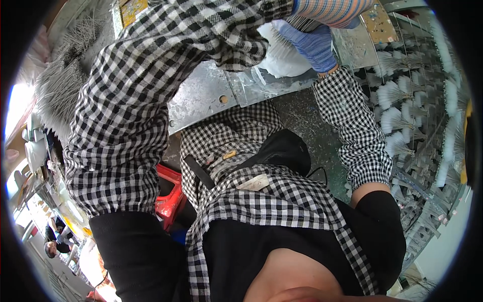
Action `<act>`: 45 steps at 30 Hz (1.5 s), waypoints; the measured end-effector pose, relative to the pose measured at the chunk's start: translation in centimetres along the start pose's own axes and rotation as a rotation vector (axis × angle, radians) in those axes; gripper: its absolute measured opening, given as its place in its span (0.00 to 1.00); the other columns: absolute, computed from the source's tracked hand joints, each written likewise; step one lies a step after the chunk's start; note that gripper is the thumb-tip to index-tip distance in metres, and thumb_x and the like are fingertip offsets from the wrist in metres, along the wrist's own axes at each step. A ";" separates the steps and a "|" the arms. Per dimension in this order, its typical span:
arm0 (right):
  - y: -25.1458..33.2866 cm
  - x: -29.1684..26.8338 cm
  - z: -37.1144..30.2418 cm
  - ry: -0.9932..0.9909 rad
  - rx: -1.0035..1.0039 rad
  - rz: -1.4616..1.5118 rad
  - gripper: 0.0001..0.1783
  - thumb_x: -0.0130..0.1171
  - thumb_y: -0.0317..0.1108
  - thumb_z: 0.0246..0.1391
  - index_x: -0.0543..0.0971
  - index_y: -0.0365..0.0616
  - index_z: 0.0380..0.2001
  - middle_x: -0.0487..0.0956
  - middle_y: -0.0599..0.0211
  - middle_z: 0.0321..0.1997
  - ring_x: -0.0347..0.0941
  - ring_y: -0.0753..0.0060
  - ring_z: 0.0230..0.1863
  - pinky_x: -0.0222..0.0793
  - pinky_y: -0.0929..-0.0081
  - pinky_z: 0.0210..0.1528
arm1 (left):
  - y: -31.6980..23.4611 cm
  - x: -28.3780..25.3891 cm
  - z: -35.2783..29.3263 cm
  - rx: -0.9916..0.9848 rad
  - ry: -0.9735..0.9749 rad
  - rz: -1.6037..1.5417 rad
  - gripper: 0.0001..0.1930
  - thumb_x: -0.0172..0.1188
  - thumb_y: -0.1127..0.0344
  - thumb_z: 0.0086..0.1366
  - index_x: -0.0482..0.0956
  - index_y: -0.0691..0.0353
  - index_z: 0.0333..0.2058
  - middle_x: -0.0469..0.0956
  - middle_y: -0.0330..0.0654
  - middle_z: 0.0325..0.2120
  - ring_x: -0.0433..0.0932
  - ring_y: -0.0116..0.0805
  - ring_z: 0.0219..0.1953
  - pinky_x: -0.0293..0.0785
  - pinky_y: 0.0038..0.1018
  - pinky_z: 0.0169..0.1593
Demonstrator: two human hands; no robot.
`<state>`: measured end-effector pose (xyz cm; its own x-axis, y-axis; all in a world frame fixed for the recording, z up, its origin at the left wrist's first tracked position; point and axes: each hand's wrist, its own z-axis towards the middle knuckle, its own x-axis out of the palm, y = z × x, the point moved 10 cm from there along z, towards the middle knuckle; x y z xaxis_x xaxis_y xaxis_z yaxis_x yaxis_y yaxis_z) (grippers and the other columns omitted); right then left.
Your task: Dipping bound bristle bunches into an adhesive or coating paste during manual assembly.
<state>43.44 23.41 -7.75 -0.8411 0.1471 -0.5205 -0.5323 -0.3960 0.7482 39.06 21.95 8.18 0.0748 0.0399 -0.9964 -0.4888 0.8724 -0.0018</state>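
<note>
At the far edge of the view, my left hand [332,11] wears a striped orange and blue glove. Its fingers are partly cut off by the frame, and they close over a bundle of thin grey strands [305,23]. Just below it is my right hand [310,48] in a blue knitted glove, its fingers bent around the same bundle. Beside the right hand, a white soft-looking mass [287,58] rests on the metal worktable [201,98], with fine strands fanning over it. How the strands join the white mass is hidden by my left sleeve and hands.
Loose bundles of thin grey strands [60,93] lie at the left end of the table. On the right stands a rack of several white-tipped bundles [395,118]. A red stool [168,194] is beneath the table's left side. Another person [56,239] is far off at lower left.
</note>
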 end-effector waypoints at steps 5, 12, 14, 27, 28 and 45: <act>-2.9 1.8 -1.4 0.062 0.036 -0.082 0.51 0.74 0.64 0.46 0.69 0.35 0.60 0.77 0.54 0.55 0.80 0.62 0.53 0.80 0.63 0.51 | 0.1 2.0 0.7 -0.026 0.054 0.056 0.14 0.62 0.58 0.60 0.88 0.64 0.26 0.82 0.55 0.21 0.85 0.51 0.27 0.82 0.43 0.34; -1.9 1.7 -2.0 0.072 -0.021 -0.102 0.48 0.73 0.62 0.48 0.70 0.38 0.60 0.78 0.55 0.55 0.79 0.61 0.53 0.79 0.63 0.51 | 0.7 3.2 1.0 -0.025 -0.012 0.066 0.15 0.63 0.57 0.59 0.87 0.62 0.24 0.81 0.52 0.20 0.83 0.50 0.25 0.81 0.43 0.33; -1.4 1.7 -2.2 0.063 -0.023 -0.119 0.47 0.73 0.62 0.48 0.71 0.38 0.59 0.78 0.56 0.55 0.79 0.61 0.53 0.79 0.63 0.51 | 0.5 3.8 1.1 -0.020 -0.049 0.093 0.15 0.63 0.56 0.59 0.87 0.61 0.23 0.80 0.50 0.18 0.83 0.49 0.24 0.81 0.43 0.33; -1.1 1.8 -2.5 0.063 -0.005 -0.119 0.41 0.72 0.59 0.50 0.73 0.41 0.58 0.78 0.57 0.54 0.78 0.60 0.53 0.78 0.63 0.53 | 0.6 2.0 -0.5 -0.214 -0.078 0.037 0.19 0.60 0.46 0.65 0.86 0.55 0.41 0.83 0.49 0.43 0.80 0.45 0.48 0.76 0.42 0.55; -1.1 1.8 -2.5 0.064 -0.006 -0.121 0.41 0.72 0.58 0.50 0.73 0.41 0.58 0.78 0.57 0.53 0.78 0.60 0.53 0.77 0.63 0.53 | 0.7 1.7 0.0 -0.216 -0.080 0.044 0.19 0.60 0.45 0.65 0.86 0.55 0.40 0.83 0.49 0.42 0.80 0.44 0.48 0.76 0.42 0.55; -1.0 1.6 -2.8 0.061 0.012 -0.128 0.34 0.70 0.54 0.52 0.76 0.45 0.56 0.79 0.58 0.52 0.77 0.59 0.54 0.76 0.63 0.55 | -0.9 0.9 -0.3 0.073 -0.139 0.002 0.15 0.62 0.57 0.62 0.87 0.62 0.25 0.81 0.52 0.19 0.83 0.50 0.25 0.81 0.42 0.34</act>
<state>42.92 21.56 -10.50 -0.7587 0.1399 -0.6362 -0.6366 -0.3666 0.6785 39.27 21.09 7.29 0.1956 0.1042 -0.9751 -0.4249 0.9052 0.0114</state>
